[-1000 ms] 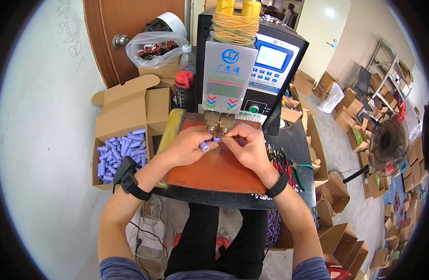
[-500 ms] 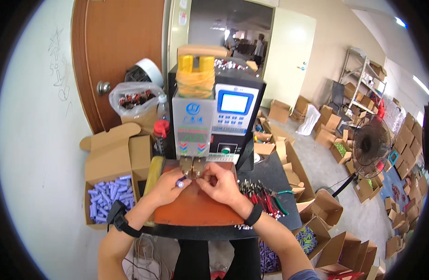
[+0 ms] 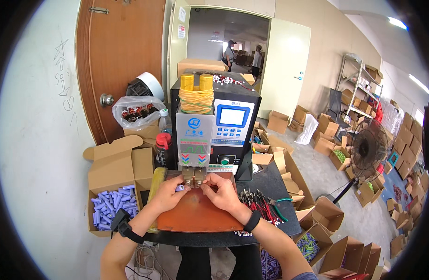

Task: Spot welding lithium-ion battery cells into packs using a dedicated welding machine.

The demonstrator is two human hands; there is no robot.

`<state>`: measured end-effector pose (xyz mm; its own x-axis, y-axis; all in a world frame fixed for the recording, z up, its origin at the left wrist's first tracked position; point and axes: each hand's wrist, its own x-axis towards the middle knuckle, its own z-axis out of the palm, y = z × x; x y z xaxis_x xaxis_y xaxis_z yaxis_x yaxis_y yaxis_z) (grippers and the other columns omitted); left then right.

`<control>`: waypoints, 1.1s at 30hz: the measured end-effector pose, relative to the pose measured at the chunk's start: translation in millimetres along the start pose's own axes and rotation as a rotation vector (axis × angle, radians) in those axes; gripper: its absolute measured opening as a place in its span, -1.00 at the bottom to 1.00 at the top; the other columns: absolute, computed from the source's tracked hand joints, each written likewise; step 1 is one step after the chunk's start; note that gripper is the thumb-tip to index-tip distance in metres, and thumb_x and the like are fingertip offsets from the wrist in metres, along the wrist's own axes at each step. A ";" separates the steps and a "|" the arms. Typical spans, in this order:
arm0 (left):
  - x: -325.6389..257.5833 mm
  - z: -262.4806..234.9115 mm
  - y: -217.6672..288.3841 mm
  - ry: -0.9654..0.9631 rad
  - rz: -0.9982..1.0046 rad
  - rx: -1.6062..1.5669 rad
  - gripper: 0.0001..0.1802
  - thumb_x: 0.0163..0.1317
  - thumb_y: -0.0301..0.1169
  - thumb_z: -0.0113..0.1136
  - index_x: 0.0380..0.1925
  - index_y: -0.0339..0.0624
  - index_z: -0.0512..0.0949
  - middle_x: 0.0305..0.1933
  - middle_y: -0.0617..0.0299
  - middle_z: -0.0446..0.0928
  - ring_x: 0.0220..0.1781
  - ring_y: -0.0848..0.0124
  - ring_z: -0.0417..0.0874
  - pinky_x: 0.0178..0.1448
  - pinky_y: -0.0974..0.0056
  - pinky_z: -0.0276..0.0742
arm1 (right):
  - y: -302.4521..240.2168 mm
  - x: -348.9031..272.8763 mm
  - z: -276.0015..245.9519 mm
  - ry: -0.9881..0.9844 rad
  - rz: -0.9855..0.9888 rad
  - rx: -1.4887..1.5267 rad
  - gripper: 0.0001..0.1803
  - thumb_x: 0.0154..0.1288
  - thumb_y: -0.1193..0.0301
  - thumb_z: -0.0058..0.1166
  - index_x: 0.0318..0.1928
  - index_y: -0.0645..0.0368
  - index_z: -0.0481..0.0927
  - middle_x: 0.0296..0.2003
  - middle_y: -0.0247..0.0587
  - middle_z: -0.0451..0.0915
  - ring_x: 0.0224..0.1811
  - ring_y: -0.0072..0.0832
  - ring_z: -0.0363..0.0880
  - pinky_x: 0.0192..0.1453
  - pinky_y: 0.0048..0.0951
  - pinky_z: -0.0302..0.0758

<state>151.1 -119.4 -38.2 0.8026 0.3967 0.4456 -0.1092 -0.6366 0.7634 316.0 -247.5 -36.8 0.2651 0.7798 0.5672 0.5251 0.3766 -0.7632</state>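
At nine o'clock on the desk (image 3: 270, 186), the left hand (image 3: 167, 195) is pinching a purple battery cell (image 3: 179, 187) beneath the welder's electrode head (image 3: 194, 177); at three o'clock the right hand (image 3: 222, 193) is steadying it. Welding seems underway; next probably calls for repositioning the cell.

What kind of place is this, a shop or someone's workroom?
Most likely a small assembly workshop: a benchtop machine at the hands, an open carton of purple cells beside it, and many cardboard boxes across the floor.
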 end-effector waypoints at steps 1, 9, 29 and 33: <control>0.2 0.5 3.7 0.017 0.095 0.090 -0.71 0.24 -0.50 0.11 -0.02 -0.24 0.47 -0.23 0.16 0.56 -0.19 0.37 0.58 -0.05 0.31 0.46 | -0.9 -0.3 -0.6 -0.001 0.001 0.000 -0.88 0.22 0.50 0.12 -0.26 0.27 0.52 -0.47 -0.12 0.61 -0.45 -0.46 0.62 -0.36 -0.44 0.48; -1.5 2.0 6.3 0.032 0.100 0.144 -0.76 0.23 -0.45 0.16 -0.11 -0.24 0.52 -0.26 0.14 0.55 -0.24 0.36 0.55 -0.12 0.29 0.45 | -1.7 -0.6 -2.1 0.005 -0.002 -0.023 -0.89 0.25 0.50 0.06 -0.24 0.28 0.51 -0.49 -0.13 0.57 -0.49 -0.51 0.53 -0.38 -0.46 0.44; -0.8 2.0 0.7 -0.028 -0.010 0.100 -0.74 0.21 -0.28 0.17 -0.22 -0.24 0.55 -0.36 -0.07 0.57 -0.30 -0.02 0.59 -0.22 0.12 0.47 | 2.8 -0.4 -1.4 0.040 -0.032 0.063 -0.81 0.32 0.39 0.00 -0.22 0.30 0.50 -0.52 -0.21 0.54 -0.48 -0.57 0.48 -0.37 -0.47 0.43; -0.5 2.5 -2.8 -0.016 0.020 0.125 -0.74 0.21 -0.28 0.18 -0.22 -0.24 0.56 -0.36 -0.07 0.57 -0.29 -0.02 0.60 -0.21 0.12 0.47 | 1.7 1.0 -2.6 0.030 -0.044 0.034 -0.82 0.35 0.41 -0.06 -0.26 0.29 0.48 -0.51 -0.17 0.56 -0.45 -0.48 0.55 -0.35 -0.44 0.46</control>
<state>152.4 -119.5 -41.7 0.8105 0.3725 0.4520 -0.0523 -0.7226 0.6893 319.3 -247.4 -36.7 0.2672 0.7468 0.6090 0.5092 0.4271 -0.7472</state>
